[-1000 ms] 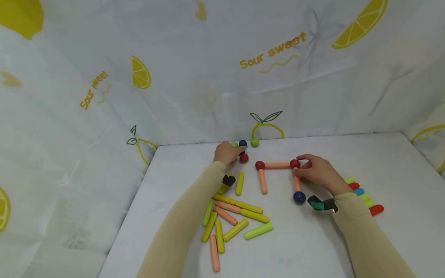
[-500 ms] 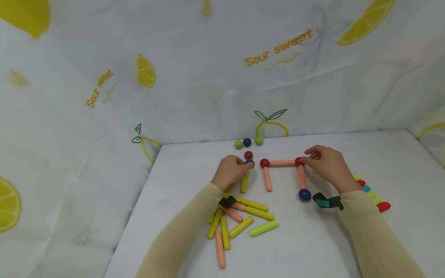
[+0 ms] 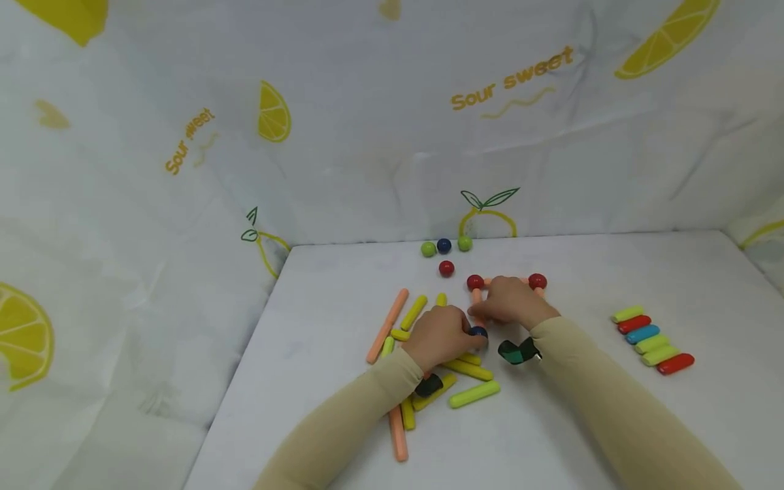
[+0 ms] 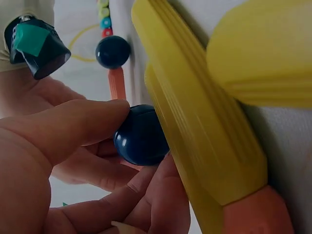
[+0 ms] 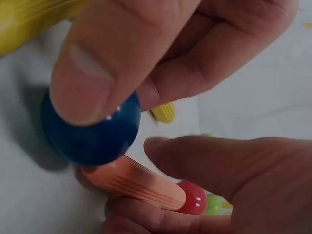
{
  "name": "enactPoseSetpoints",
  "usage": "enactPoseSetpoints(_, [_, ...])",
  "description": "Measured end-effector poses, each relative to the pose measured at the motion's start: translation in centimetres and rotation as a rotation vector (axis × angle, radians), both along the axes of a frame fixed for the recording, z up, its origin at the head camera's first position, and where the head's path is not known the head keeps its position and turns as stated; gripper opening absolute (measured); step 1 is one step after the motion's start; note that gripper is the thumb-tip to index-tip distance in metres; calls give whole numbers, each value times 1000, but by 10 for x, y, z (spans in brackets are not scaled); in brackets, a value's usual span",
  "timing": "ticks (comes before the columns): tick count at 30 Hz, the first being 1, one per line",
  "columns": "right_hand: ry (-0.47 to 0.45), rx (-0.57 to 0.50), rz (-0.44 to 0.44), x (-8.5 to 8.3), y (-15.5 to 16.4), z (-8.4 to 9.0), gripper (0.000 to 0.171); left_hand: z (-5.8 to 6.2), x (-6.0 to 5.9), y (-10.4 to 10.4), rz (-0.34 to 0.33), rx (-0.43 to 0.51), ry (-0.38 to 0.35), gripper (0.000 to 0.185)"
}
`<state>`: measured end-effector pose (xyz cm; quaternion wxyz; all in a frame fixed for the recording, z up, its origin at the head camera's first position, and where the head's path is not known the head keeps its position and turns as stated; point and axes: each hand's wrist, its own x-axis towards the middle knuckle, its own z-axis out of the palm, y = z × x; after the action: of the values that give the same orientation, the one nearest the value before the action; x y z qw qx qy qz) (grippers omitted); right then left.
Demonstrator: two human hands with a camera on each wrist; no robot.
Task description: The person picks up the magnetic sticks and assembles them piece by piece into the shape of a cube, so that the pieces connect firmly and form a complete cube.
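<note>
A left hand (image 3: 442, 335) pinches a dark blue ball (image 4: 140, 135) between thumb and curled fingertips, pressed to the end of an orange stick (image 5: 131, 181). The right hand (image 3: 508, 303) curls its fingers around that stick just beside, yellow sticks (image 4: 195, 117) alongside.

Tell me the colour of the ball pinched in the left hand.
Dark blue ball; the left wrist view shows it best.
</note>
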<state>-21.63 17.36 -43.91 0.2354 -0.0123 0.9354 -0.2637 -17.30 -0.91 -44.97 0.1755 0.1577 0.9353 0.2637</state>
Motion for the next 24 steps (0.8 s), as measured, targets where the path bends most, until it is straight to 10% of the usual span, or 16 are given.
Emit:
enactPoseSetpoints(17, [91,-60,26,15,9,7,37,2,1,-2,21,-40,59,33])
enactPoseSetpoints(24, [257,-38,-29,44,44,16,41,20,-14,-57,107,-23,132,39])
